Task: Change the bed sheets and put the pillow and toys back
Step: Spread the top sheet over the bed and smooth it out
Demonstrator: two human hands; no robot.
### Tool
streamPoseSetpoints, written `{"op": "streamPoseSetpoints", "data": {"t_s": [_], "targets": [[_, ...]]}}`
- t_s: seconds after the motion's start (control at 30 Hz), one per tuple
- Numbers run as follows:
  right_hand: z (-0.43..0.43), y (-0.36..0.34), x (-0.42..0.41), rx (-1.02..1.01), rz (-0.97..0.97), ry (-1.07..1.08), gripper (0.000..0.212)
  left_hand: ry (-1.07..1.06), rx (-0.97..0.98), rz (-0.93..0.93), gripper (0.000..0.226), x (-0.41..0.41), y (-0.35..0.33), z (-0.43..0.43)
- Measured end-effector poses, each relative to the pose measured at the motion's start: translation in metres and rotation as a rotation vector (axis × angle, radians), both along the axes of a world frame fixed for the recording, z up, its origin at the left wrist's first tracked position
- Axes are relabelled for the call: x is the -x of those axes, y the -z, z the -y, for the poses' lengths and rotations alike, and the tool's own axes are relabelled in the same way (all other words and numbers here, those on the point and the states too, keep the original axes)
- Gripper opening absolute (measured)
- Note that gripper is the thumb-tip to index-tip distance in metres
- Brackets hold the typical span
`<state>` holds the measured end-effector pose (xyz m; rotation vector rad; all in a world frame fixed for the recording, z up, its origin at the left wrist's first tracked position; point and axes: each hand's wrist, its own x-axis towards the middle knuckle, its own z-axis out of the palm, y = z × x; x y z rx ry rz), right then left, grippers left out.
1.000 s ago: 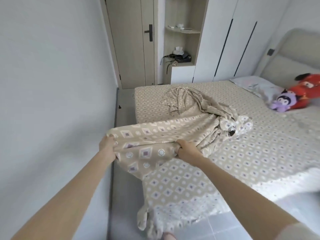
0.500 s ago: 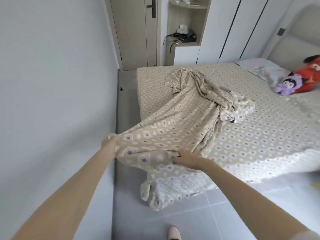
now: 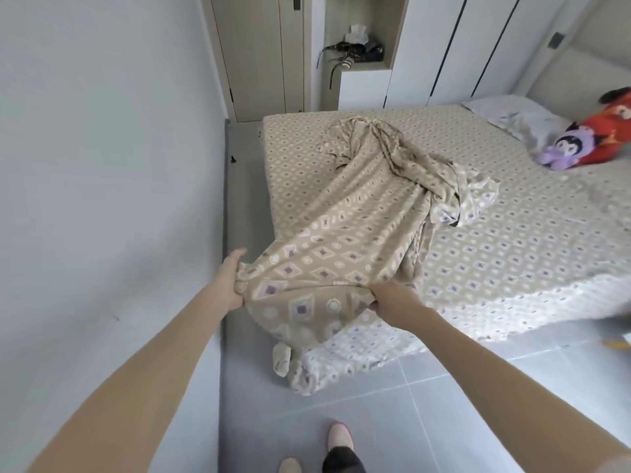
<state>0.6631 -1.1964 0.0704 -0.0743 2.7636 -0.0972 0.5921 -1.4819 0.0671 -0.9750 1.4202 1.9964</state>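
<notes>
At the bed's (image 3: 512,254) foot corner, the left hand (image 3: 232,285) and right hand (image 3: 396,302) each clench an edge of the loose sheet (image 3: 358,233), which trails rumpled across the bed. The pillow (image 3: 519,121) and seemingly two plush toys (image 3: 580,141) lie at the bed's head end.

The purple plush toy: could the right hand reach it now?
Probably not: the right hand grips the loose sheet at the near corner, and the purple plush toy lies far across the bed near the pillow.
</notes>
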Motion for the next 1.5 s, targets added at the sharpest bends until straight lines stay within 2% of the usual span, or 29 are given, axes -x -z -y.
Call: {"op": "streamPoseSetpoints", "data": {"t_s": [0.03,0.1,0.2,0.3,0.4,0.5,0.57,0.8,0.93,1.03,1.17,1.33,1.4,1.5], "targets": [[0.002,0.001,-0.001,0.004,0.018,-0.009,0.019,0.131,0.056,0.007,0.026,-0.003,0.0,0.003],[0.007,0.005,-0.005,0.045,0.054,-0.024,0.02,0.272,0.165,0.015,0.037,-0.009,0.004,0.008],[0.018,0.009,-0.012,0.087,0.079,-0.053,0.033,0.116,0.258,-0.065,0.038,-0.016,0.014,0.012],[0.028,0.012,-0.018,0.029,0.079,-0.117,0.052,-0.072,0.466,-0.128,0.029,-0.019,0.024,0.015],[0.035,0.016,-0.017,-0.066,0.065,-0.175,0.048,-0.142,0.597,-0.149,0.016,-0.028,0.034,0.018],[0.045,0.019,-0.015,-0.113,0.076,-0.187,0.057,-0.173,0.652,-0.153,0.005,-0.037,0.046,0.028],[0.054,0.024,-0.016,-0.132,0.098,-0.2,0.054,-0.169,0.678,-0.151,0.002,-0.042,0.053,0.037],[0.086,0.057,-0.022,-0.114,0.184,-0.285,0.034,-0.219,0.727,-0.056,0.023,-0.063,0.082,0.07],[0.094,0.082,-0.028,-0.138,0.263,-0.33,0.029,-0.189,0.749,0.011,0.023,-0.075,0.112,0.078],[0.088,0.099,-0.037,-0.07,0.322,-0.287,0.028,-0.125,0.77,0.011,0.02,-0.077,0.127,0.073],[0.082,0.127,-0.045,0.01,0.406,-0.224,0.04,0.025,0.849,-0.006,0.011,-0.075,0.148,0.067],[0.078,0.164,-0.048,0.086,0.52,-0.115,0.046,0.096,0.83,0.05,0.038,-0.077,0.173,0.058],[0.078,0.175,-0.049,0.092,0.532,-0.1,0.046,0.121,0.815,0.07,0.042,-0.079,0.186,0.058],[0.076,0.181,-0.051,0.076,0.559,-0.062,0.051,0.193,0.789,0.105,0.024,-0.083,0.196,0.057]]}}
